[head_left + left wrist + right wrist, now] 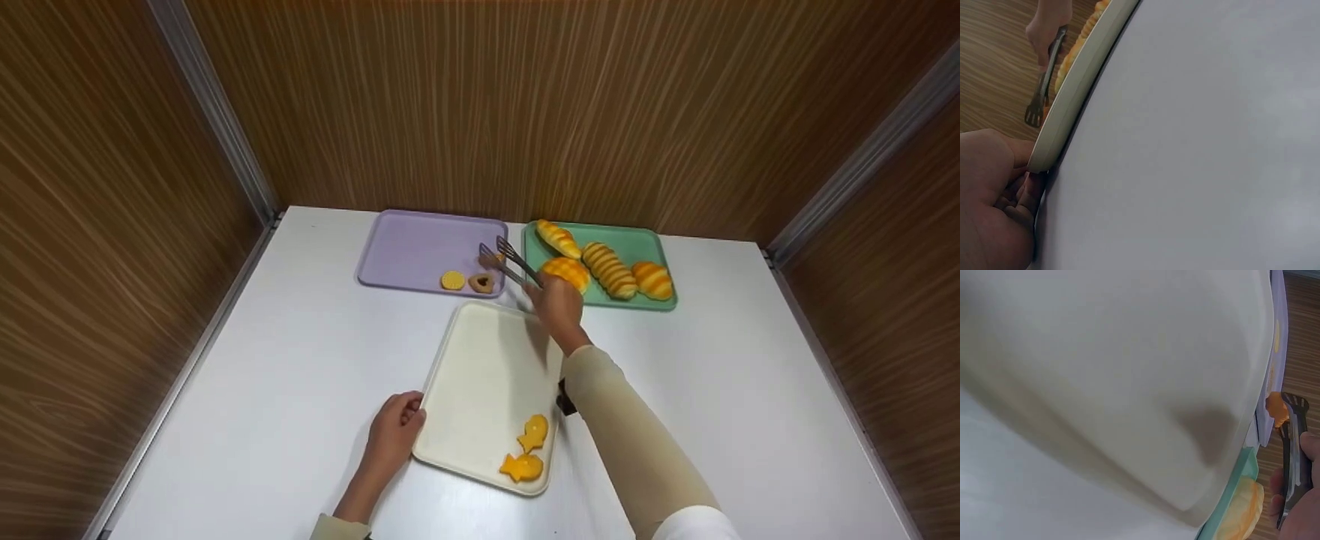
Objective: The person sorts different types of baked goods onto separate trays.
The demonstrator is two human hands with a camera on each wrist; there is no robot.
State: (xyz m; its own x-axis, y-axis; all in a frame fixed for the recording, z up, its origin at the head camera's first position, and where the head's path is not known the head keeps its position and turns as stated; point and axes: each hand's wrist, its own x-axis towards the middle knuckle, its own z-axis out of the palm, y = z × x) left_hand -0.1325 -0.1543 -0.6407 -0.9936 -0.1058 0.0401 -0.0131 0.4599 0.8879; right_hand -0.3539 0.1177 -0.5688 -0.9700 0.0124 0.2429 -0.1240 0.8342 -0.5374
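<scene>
My right hand (559, 306) grips dark metal tongs (522, 264) over the right end of the purple tray (424, 246). In the right wrist view an orange piece (1277, 409) is at the tongs' slotted tips; whether they pinch it I cannot tell. Beside the tips lie a round yellow cookie (452, 280) and a brown cookie with a dark heart centre (481, 283). My left hand (390, 435) holds the left edge of the cream tray (480, 375), thumb above and curled fingers below. One fish-shaped orange piece (534, 433) and another fish-shaped piece (525, 467) lie in that tray's near right corner.
A green tray (634, 238) at the back right bears several breads, among them a long striped loaf (609, 270) and a round bun (568, 276) next to my right hand. Wood-grain panels (450, 105) wall in the white table (300, 322) at the back and sides.
</scene>
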